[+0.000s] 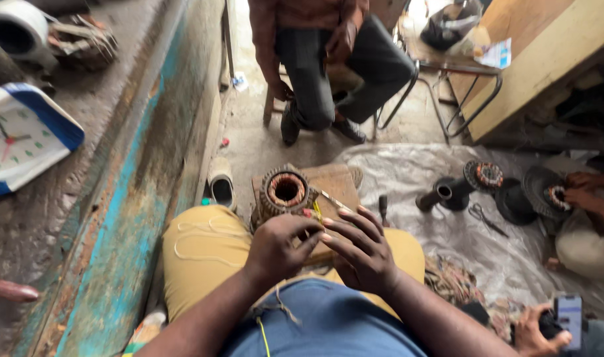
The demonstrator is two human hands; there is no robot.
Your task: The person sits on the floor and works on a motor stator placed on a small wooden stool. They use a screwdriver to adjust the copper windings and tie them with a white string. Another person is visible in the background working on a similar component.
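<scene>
Copper-wound stator sits on a wooden board across my knees (yellow trousers). My left hand pinches wires at its near edge; my right hand presses fingertips alongside, fingers spread. Screwdriver lies just right.

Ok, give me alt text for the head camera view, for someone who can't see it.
A seated person's left hand and right hand meet at a copper-wound motor stator on a wooden board across their lap. Another person sits opposite; a co-worker's hands handle a second stator at right.
</scene>
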